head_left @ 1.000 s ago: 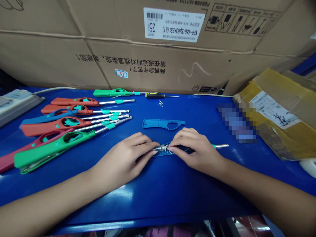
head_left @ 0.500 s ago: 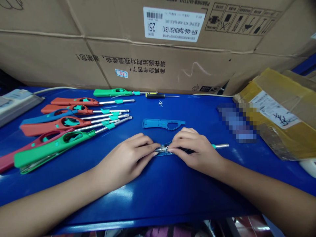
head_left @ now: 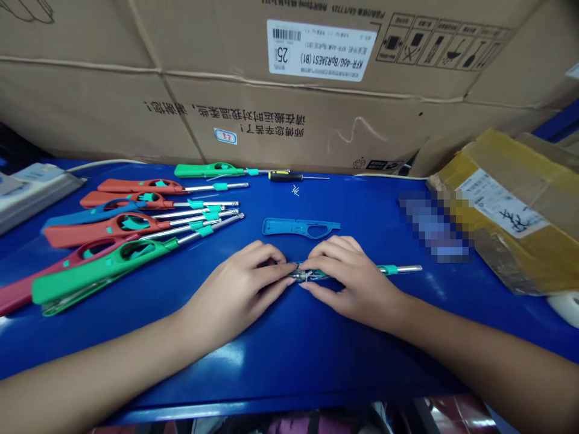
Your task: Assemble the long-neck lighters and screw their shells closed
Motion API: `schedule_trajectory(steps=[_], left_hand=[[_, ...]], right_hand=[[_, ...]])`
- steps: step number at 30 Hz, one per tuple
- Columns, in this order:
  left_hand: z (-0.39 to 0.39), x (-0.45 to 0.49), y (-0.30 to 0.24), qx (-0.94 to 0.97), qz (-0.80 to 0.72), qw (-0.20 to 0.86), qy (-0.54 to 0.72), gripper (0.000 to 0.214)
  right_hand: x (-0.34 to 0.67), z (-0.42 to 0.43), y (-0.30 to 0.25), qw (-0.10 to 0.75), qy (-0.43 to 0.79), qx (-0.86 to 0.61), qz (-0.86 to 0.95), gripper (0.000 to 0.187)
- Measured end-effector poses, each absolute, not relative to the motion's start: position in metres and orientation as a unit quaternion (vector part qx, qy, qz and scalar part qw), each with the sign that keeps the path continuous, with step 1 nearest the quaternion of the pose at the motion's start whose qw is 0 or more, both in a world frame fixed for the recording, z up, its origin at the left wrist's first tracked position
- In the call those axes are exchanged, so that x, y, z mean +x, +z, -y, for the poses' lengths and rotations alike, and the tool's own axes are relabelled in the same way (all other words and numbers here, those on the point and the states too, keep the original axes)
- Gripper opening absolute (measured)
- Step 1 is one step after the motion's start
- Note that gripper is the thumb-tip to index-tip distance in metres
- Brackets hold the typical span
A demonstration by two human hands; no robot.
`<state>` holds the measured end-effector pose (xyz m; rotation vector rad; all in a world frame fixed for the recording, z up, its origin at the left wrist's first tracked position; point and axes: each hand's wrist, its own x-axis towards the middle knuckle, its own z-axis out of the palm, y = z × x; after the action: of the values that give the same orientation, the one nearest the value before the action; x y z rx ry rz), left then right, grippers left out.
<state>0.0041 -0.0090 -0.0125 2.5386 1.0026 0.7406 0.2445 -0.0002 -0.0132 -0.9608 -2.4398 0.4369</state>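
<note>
At 6 o'clock from the work, the table (head_left: 271, 361) ends in a straight edge, with a red floor (head_left: 459, 413) and some cloth (head_left: 294, 425) showing below. The top is glossy blue and catches pale glare. The open lighter (head_left: 308, 276) lies on it between the hands, blue, its metal tube (head_left: 409, 269) pointing to 3 o'clock. The left hand (head_left: 246, 283) pinches its 9 o'clock end between thumb and forefinger, at a metal part. The right hand (head_left: 355, 277) arches over its middle, thumb and forefinger apart beside thin wires; whether they grip is hidden. Both hands cover much of it.

A blue shell (head_left: 283, 228) lies between 11 and 12. Other lighters (head_left: 108, 265) fan out at 9 to 10, red, orange, blue and green. A blurred-out item (head_left: 434, 229) lies at 2, touching or just beside a taped box (head_left: 506, 202) that closes off that side; a white round thing (head_left: 565, 307) shows at 3. Near 12 are white bits (head_left: 295, 190), then a screwdriver (head_left: 284, 176). A white device (head_left: 40, 184) stands toward 10. A big carton (head_left: 181, 96), its print upside down, walls off the back.
</note>
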Motion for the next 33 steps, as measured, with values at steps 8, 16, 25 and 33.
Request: schedule_trajectory(steps=[8,16,25,33], left_hand=[[0.005,-0.002,-0.013,0.882,-0.388,0.144,0.225,0.038],[0.005,0.000,-0.012,0.874,-0.386,0.183,0.231,0.032],[-0.001,0.001,-0.013,0.850,-0.398,0.246,0.243,0.024],[-0.001,0.002,-0.011,0.843,-0.402,0.271,0.235,0.024]], right_hand=[[0.247,-0.002,-0.015,0.248,0.143,-0.362,0.887,0.015],[0.248,-0.003,-0.017,0.250,0.151,-0.356,0.888,0.014],[0.247,0.000,-0.010,0.261,0.165,-0.394,0.866,0.023],[0.245,-0.002,-0.015,0.244,0.143,-0.445,0.850,0.023]])
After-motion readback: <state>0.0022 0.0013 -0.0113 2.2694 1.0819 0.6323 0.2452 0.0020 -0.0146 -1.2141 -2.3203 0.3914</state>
